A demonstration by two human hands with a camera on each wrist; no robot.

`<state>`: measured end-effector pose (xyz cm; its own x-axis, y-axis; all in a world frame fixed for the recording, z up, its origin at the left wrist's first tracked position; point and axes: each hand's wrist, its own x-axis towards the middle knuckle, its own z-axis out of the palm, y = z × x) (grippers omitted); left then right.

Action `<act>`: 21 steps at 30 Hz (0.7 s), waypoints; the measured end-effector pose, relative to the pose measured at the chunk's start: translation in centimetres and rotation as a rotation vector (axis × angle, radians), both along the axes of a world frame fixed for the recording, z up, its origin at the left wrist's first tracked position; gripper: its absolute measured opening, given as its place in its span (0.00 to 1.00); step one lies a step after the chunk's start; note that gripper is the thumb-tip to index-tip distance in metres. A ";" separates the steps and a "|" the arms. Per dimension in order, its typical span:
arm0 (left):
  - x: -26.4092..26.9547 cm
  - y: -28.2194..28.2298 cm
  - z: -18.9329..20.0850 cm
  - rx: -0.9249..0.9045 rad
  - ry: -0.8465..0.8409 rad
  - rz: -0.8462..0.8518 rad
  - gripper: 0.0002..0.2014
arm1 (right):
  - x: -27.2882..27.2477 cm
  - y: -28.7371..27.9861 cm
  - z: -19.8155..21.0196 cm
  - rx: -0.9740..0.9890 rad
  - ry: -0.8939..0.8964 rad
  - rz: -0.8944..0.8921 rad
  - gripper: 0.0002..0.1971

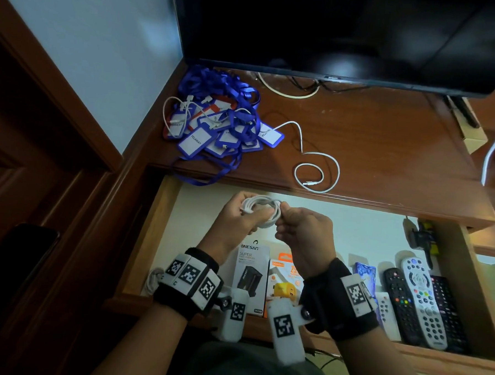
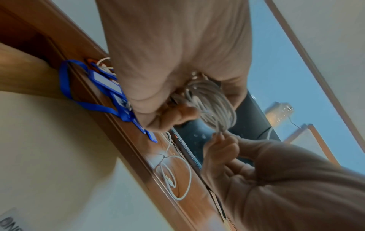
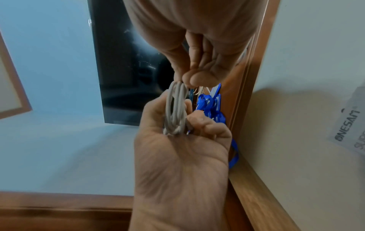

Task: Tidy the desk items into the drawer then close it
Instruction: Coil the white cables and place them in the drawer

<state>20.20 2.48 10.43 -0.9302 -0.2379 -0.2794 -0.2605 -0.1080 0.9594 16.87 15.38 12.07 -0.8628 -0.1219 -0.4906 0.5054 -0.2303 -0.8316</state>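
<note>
A coiled white cable [image 1: 264,207] [image 2: 213,101] [image 3: 175,112] hangs above the open drawer [image 1: 158,228]. My left hand [image 1: 245,216] [image 2: 169,96] grips one side of the coil. My right hand [image 1: 296,224] [image 3: 189,79] pinches the coil's other end between thumb and fingers. On the desk [image 1: 372,130] lie a pile of blue lanyards with badge holders [image 1: 218,122] and a loose white cable [image 1: 313,168]. One lanyard loop droops over the desk's front edge.
The drawer holds charger boxes [image 1: 251,276], several remotes [image 1: 421,299], a small blue box and a coiled cable [image 1: 152,280] at its front left corner. A dark TV screen [image 1: 334,31] stands at the back of the desk. A cardboard box [image 1: 470,133] sits at right.
</note>
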 end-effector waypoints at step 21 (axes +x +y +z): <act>1.3 -0.6 -1.3 0.168 0.075 0.085 0.15 | 0.3 -1.0 0.3 -0.035 -0.006 0.222 0.05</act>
<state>21.51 1.90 9.13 -0.9286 -0.2719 -0.2526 -0.1724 -0.2867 0.9424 17.18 14.41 12.39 -0.8099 -0.3261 -0.4875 0.5517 -0.1414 -0.8219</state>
